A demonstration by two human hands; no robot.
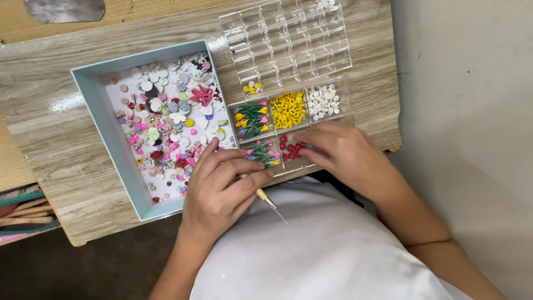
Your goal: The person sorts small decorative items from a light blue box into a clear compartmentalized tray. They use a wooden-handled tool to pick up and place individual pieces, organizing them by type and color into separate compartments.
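My left hand rests at the near edge of the table, its fingers closed around a thin pointed tool with a wooden handle and a metal tip that points toward my lap. My right hand lies on the near right end of a clear compartment box, fingertips touching several small red pieces in one cell. Neighbouring cells hold green-stemmed flower pieces, yellow pieces and white flower pieces.
A pale blue tray full of several small colourful charms sits left of the clear box on the wooden table. The table's near edge runs just under my hands. A wall stands at the right. Stacked items lie at lower left.
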